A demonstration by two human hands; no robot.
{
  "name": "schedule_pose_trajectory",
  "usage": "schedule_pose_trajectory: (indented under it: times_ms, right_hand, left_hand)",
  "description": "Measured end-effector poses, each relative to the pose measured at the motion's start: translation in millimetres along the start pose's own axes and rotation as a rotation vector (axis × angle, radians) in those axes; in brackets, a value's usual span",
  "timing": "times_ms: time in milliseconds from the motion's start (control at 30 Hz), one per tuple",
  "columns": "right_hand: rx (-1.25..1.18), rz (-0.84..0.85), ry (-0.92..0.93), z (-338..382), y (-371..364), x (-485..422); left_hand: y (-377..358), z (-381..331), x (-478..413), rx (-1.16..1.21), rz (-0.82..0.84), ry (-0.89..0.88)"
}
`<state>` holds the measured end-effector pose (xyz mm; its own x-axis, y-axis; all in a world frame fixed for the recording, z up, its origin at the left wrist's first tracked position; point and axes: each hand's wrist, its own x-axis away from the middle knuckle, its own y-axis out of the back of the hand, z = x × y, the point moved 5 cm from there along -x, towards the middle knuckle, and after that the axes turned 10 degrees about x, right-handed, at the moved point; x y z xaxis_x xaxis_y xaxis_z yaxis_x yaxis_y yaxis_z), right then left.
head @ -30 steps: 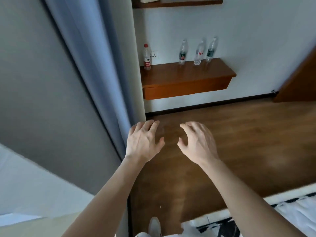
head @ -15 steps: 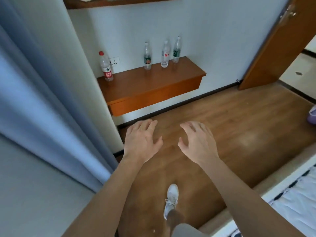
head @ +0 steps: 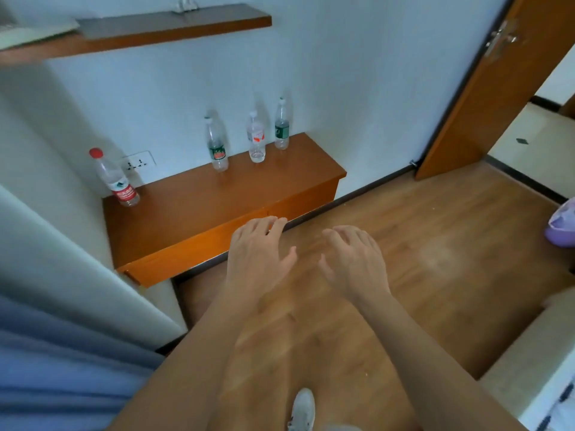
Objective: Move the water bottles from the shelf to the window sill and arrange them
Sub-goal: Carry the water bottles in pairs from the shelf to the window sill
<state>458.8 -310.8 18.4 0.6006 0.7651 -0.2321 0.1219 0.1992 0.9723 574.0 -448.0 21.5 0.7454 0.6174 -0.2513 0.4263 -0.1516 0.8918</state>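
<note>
Several clear water bottles stand upright on a low wooden wall shelf [head: 199,213]. A red-capped bottle [head: 115,178] is at its left end. A green-and-red-labelled bottle [head: 215,146], a red-marked bottle [head: 256,138] and a green-labelled bottle [head: 282,124] line the wall at the back right. My left hand [head: 258,255] hovers over the shelf's front edge, fingers apart, holding nothing. My right hand [head: 354,259] hangs beside it above the floor, fingers loosely curled and empty. The window sill is not in view.
A blue-grey curtain [head: 56,362] and a white wall corner fill the left. An upper wooden shelf [head: 161,26] hangs above. A wooden door [head: 485,98] stands open at right, a purple object [head: 561,225] near it. My white shoe [head: 303,409] rests on the wood floor.
The view has swung right and closer to the shelf, so the bottles look nearer. Both hands stay empty and now reach toward the shelf's front edge.
</note>
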Motion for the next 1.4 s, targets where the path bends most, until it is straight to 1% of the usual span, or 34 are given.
schedule_pose_trajectory:
  times_ms: [167, 433, 633, 767, 933, 1067, 1167, 1300, 1400]
  right_hand:
    - [0.025, -0.017, -0.029, -39, -14, -78]
    - [0.031, -0.014, -0.026, -67, -45, -180]
    - [0.073, -0.028, -0.012, -75, -76, -272]
    - [0.067, -0.040, 0.003, -74, -90, -354]
    - [0.074, -0.033, 0.019, -64, -116, -454]
    - [0.043, 0.003, 0.072, -51, -143, -508]
    - [0.033, 0.031, 0.102, -42, -162, -531]
    - [0.002, 0.097, 0.137, -35, -188, -551]
    - [-0.051, 0.136, 0.145, -35, -207, -562]
  left_hand:
    - [-19, -17, -83, -0.007, -0.020, -0.033]
    - [-55, -5, -185, -0.022, 0.020, -0.029]
    - [-88, 21, -276, -0.021, 0.049, -0.025]
    - [-102, 47, -347, -0.004, 0.054, -0.026]
    - [-125, 88, -420, 0.016, 0.117, 0.013]
    - [-141, 114, -453, 0.030, 0.165, 0.035]
    - [-151, 133, -463, 0.035, 0.181, 0.060]
    - [-163, 159, -466, 0.049, 0.202, 0.141]
    - [-169, 179, -458, 0.044, 0.203, 0.238]
